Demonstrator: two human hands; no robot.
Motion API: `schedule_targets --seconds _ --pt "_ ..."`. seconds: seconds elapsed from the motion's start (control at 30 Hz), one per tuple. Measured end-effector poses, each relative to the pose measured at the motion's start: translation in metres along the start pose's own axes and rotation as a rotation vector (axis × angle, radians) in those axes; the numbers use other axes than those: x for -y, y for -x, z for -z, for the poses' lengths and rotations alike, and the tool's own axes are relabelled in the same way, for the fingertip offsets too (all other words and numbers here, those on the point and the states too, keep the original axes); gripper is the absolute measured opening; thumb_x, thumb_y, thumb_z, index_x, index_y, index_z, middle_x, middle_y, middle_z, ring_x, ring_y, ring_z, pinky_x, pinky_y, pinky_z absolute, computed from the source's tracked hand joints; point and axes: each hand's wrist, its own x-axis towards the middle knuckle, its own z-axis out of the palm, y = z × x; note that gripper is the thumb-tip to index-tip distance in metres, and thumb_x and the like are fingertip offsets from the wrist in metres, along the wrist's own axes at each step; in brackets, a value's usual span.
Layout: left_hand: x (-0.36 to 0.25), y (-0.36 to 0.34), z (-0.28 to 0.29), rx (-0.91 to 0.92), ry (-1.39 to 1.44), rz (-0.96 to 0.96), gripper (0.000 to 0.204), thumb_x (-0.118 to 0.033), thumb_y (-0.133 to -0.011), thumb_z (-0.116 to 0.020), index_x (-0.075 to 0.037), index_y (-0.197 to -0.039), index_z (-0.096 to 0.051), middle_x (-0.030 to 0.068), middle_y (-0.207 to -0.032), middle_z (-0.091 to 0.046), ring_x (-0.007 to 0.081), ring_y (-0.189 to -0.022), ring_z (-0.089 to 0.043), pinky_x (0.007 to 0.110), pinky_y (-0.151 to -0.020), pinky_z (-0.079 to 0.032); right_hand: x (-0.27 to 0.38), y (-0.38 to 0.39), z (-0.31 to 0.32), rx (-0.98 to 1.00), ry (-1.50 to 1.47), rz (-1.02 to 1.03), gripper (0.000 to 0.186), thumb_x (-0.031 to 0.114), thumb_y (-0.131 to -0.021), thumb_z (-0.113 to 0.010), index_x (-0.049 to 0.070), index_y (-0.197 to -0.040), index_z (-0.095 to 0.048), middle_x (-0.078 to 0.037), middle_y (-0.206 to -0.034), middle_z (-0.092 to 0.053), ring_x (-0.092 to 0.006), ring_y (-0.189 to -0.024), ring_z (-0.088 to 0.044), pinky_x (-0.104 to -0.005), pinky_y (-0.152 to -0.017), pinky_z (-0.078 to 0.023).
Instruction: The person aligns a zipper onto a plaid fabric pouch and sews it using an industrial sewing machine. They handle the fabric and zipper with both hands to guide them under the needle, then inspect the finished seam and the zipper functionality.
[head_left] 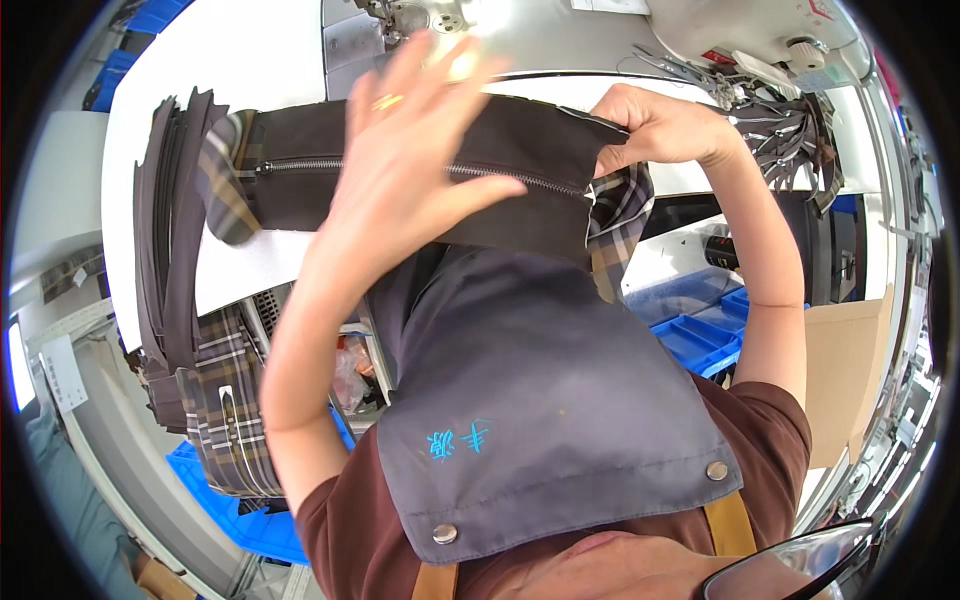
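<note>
A long dark fabric panel (300, 205) with plaid cloth at both ends stretches across in front of me. A metal zipper (305, 166) runs along its length, with a pull near the left end. My right hand (660, 125) pinches the panel's right end between thumb and bent fingers. Above the panel's middle, my left hand (410, 165) has its fingers spread and is smeared by motion. It grips nothing; whether the palm touches the cloth I cannot tell. Plaid cloth (625, 215) hangs below my right hand.
A sewing machine (760, 35) stands at the back right, with scissors (672, 68) and a bundle of zipper pieces (790, 140) near it. Dark strips (180, 230) drape over the white table's left edge. Below are plaid pieces (215, 440), blue trays (700, 335) and cardboard (850, 370).
</note>
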Motion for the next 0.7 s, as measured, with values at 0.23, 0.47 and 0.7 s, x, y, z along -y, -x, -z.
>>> schedule_targets --seconds 0.23,0.47,0.7 --pt "0.017 -0.074 -0.010 0.699 0.837 0.326 0.023 -0.017 -0.078 -0.070 0.002 -0.091 -0.065 0.0015 -0.080 -0.065 0.0055 -0.069 -0.058 0.021 -0.063 -0.046 0.018 0.010 0.015 -0.682 0.236 0.296 0.021 0.012 -0.081 -0.065 -0.003 -0.095 -0.065 -0.003 -0.083 -0.066 -0.0097 -0.075 -0.057 -0.0220 -0.069 -0.044" --pt "0.015 -0.027 -0.013 0.226 1.397 0.696 0.022 -0.007 -0.081 -0.067 0.002 -0.101 -0.061 0.0056 -0.090 -0.066 0.0096 -0.078 -0.062 0.023 -0.070 -0.049 -0.016 -0.004 -0.036 -1.133 0.055 0.509 0.016 0.011 -0.082 -0.065 0.003 -0.096 -0.067 -0.004 -0.094 -0.065 -0.0094 -0.088 -0.058 -0.0238 -0.076 -0.044" --pt "0.012 -0.010 -0.016 0.108 1.500 0.705 0.029 -0.006 -0.081 -0.066 0.002 -0.108 -0.059 0.0055 -0.096 -0.064 0.0091 -0.085 -0.060 0.024 -0.075 -0.049 -0.007 -0.037 -0.052 -0.933 -0.091 0.498 0.028 0.008 -0.078 -0.068 0.006 -0.105 -0.066 -0.004 -0.104 -0.063 -0.0123 -0.096 -0.057 -0.0246 -0.081 -0.044"
